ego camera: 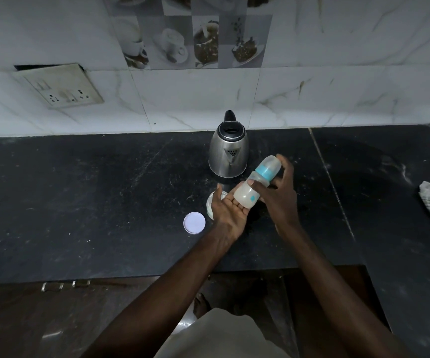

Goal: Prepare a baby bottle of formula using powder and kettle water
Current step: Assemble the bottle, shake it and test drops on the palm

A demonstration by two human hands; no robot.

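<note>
The baby bottle (257, 182) is what we carry over the black counter (79, 202), tilted with its capped top toward the kettle (228, 151). That kettle stands at the back, spout facing us, likely parked near for pouring. Our right hand (281, 195) clamps the bottle, thumb across its body; our left hand (228, 206) lies open, palm up, touching its base, perhaps to steady a shake. The powder jar (211, 205) sits partly hidden behind that hand, its 1 lid (194, 222) set beside.
</note>
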